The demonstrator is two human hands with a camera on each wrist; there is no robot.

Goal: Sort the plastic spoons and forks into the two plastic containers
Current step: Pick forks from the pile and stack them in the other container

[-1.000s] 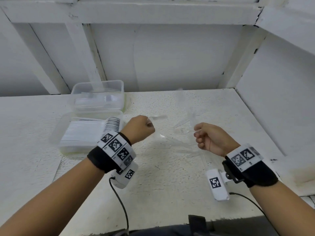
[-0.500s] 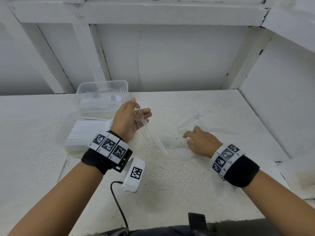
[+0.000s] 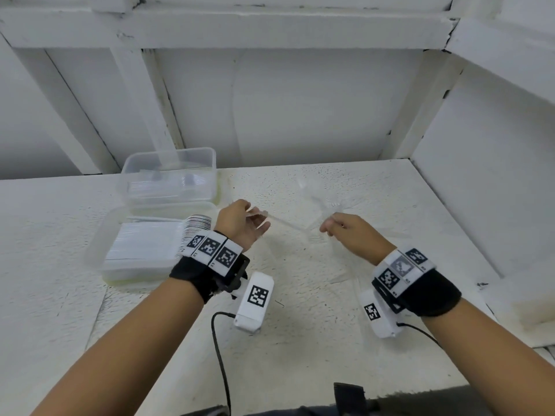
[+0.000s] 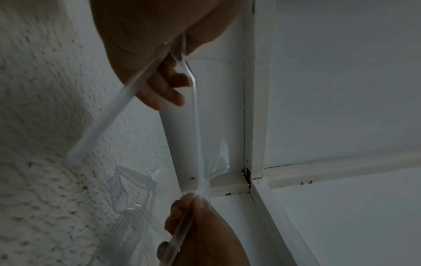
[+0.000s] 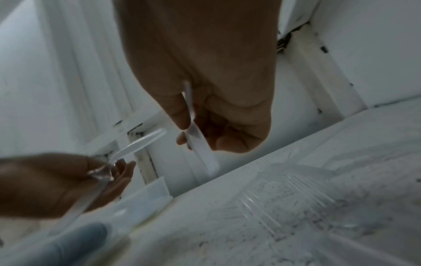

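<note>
Over the white counter [image 3: 300, 340], both hands hover close together, just right of the two clear plastic containers. The left hand [image 3: 240, 225] curls its fingers [image 4: 164, 86] around clear plastic cutlery whose handles [image 4: 107, 118] jut out toward the right hand; whether these are forks or spoons is too blurred to tell. The right hand [image 3: 351, 234] pinches another clear utensil [image 5: 200, 144] between thumb and curled fingers. From the left wrist view, one transparent piece seems to span between both hands. A loose pile of clear forks [image 3: 324, 205] lies on the counter just beyond the right hand, tines visible. The far container [image 3: 171, 178] holds clear cutlery and sits by the back wall; the near container [image 3: 135, 244], touching it, is filled with a white stack and is partly hidden by the left wrist.
</note>
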